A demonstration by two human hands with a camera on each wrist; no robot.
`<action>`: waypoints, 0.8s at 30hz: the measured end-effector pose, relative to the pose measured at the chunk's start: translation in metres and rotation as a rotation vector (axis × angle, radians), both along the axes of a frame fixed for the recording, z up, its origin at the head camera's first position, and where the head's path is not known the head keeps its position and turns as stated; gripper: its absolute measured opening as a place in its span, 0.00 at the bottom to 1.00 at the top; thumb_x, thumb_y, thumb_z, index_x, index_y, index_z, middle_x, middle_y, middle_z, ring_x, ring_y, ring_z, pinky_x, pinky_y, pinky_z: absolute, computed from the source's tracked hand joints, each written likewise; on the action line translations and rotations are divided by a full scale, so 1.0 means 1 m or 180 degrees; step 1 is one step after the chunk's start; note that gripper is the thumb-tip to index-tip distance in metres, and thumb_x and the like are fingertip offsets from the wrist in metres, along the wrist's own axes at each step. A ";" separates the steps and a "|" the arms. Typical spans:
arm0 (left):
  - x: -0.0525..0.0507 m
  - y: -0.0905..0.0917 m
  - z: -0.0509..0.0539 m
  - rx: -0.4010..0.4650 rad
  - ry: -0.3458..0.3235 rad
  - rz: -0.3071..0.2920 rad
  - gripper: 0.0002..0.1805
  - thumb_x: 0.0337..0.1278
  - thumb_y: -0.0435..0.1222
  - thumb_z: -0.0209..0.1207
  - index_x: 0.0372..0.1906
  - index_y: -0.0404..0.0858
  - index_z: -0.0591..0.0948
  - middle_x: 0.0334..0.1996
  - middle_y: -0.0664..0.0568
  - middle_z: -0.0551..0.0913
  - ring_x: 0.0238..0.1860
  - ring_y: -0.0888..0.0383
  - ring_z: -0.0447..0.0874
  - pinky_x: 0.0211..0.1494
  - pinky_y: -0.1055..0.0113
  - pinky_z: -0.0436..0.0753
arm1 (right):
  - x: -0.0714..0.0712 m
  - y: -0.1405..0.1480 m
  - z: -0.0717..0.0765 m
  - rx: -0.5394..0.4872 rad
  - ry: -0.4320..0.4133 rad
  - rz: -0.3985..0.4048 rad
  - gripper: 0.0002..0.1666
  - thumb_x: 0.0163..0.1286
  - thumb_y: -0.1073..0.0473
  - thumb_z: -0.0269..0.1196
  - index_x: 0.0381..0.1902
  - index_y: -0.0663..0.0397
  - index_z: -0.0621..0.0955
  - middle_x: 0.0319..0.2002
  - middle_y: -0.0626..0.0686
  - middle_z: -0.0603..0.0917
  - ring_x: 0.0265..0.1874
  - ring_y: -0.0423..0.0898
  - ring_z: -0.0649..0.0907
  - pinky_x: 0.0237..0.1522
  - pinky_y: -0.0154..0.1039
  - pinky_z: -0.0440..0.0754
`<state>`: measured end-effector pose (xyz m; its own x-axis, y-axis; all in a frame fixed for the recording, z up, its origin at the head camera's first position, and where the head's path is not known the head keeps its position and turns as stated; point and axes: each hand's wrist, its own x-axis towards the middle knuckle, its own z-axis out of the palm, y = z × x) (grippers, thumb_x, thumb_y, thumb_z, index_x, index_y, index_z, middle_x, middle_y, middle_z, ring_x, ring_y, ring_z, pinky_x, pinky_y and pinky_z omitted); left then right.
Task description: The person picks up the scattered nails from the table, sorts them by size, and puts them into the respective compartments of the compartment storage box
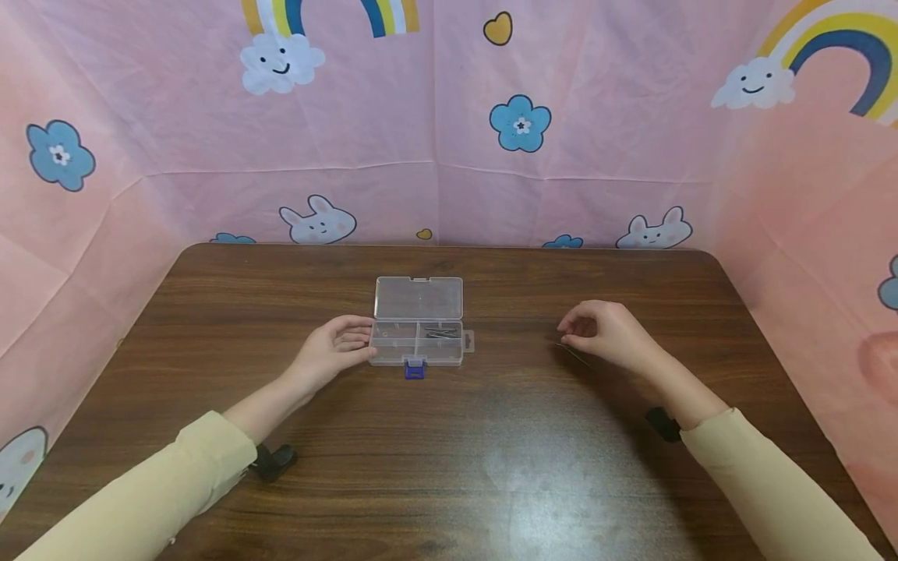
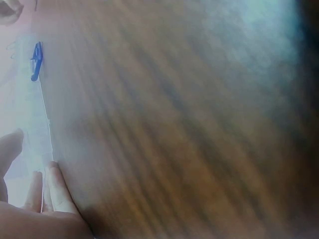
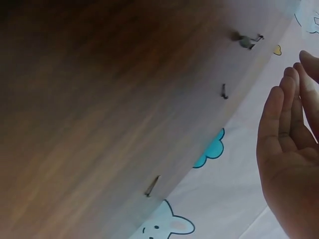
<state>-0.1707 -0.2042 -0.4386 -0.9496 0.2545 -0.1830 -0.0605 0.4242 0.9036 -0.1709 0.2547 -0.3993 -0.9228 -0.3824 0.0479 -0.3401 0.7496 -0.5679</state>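
Observation:
A clear plastic compartment box [image 1: 396, 343] lies on the table, its lid [image 1: 418, 298] raised at the back and a blue latch [image 1: 415, 370] at the front. My left hand [image 1: 337, 347] holds the box's left end, thumb by the front corner and fingers by the back one. Several thin dark metal pieces [image 1: 440, 333] lie in a right-hand compartment. Off to the right, my right hand [image 1: 603, 331] hovers over the table, loosely bent, with a gap between thumb and fingertips. Just under its thumb a very thin line-like piece [image 1: 577, 355] shows; whether it is touched is unclear.
Brown wood-grain table [image 1: 421, 467] spreads all around, bordered by pink patterned cloth [image 1: 456, 101]. Small dark metal pieces [image 3: 152, 186] appear over the table in the right wrist view, too blurred to name. A hang tab [image 1: 468, 340] sticks out from the box's right end.

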 end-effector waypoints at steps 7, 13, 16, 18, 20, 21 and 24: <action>-0.002 -0.001 -0.001 0.0060 -0.0006 -0.0007 0.32 0.70 0.34 0.68 0.73 0.30 0.72 0.68 0.32 0.78 0.68 0.39 0.81 0.62 0.80 0.82 | 0.007 0.009 -0.007 0.0020 -0.0103 -0.0021 0.06 0.65 0.68 0.75 0.40 0.57 0.89 0.37 0.51 0.91 0.35 0.43 0.85 0.37 0.32 0.85; -0.004 -0.002 -0.002 0.0027 -0.0005 -0.0028 0.32 0.70 0.34 0.68 0.73 0.30 0.72 0.68 0.32 0.78 0.68 0.39 0.81 0.62 0.81 0.82 | 0.013 0.014 -0.009 0.0036 -0.0249 -0.0028 0.06 0.66 0.67 0.75 0.39 0.56 0.89 0.35 0.50 0.90 0.33 0.40 0.84 0.34 0.30 0.84; -0.005 -0.002 -0.002 0.0009 0.0005 -0.0032 0.32 0.70 0.35 0.68 0.73 0.30 0.72 0.68 0.32 0.79 0.68 0.39 0.81 0.62 0.81 0.82 | 0.013 0.016 -0.011 0.0062 -0.0302 -0.0023 0.06 0.65 0.67 0.75 0.39 0.56 0.89 0.34 0.50 0.90 0.32 0.40 0.84 0.33 0.30 0.84; -0.007 -0.002 -0.002 0.0023 0.0011 -0.0024 0.32 0.70 0.34 0.68 0.73 0.30 0.72 0.68 0.32 0.79 0.68 0.39 0.81 0.62 0.82 0.82 | 0.013 0.017 -0.011 0.0085 -0.0328 -0.0018 0.05 0.65 0.67 0.75 0.38 0.56 0.89 0.34 0.49 0.90 0.32 0.39 0.84 0.32 0.31 0.83; -0.007 -0.003 -0.001 0.0043 0.0023 -0.0032 0.32 0.70 0.34 0.68 0.73 0.29 0.72 0.68 0.31 0.78 0.68 0.39 0.81 0.61 0.82 0.82 | 0.013 0.019 -0.012 0.0120 -0.0347 -0.0009 0.06 0.65 0.68 0.75 0.38 0.56 0.89 0.33 0.48 0.89 0.32 0.39 0.83 0.32 0.31 0.83; -0.008 -0.003 -0.002 0.0050 0.0024 -0.0033 0.32 0.70 0.33 0.68 0.73 0.29 0.72 0.68 0.31 0.78 0.68 0.39 0.81 0.61 0.82 0.82 | 0.013 0.019 -0.013 0.0132 -0.0364 -0.0009 0.06 0.65 0.68 0.75 0.38 0.56 0.89 0.32 0.48 0.89 0.32 0.40 0.83 0.32 0.31 0.83; -0.009 -0.004 -0.002 0.0075 0.0026 -0.0043 0.31 0.69 0.33 0.68 0.73 0.29 0.72 0.68 0.31 0.78 0.68 0.39 0.81 0.60 0.84 0.81 | 0.013 0.021 -0.013 0.0165 -0.0386 -0.0018 0.06 0.64 0.68 0.75 0.37 0.55 0.89 0.32 0.47 0.88 0.32 0.40 0.82 0.33 0.31 0.83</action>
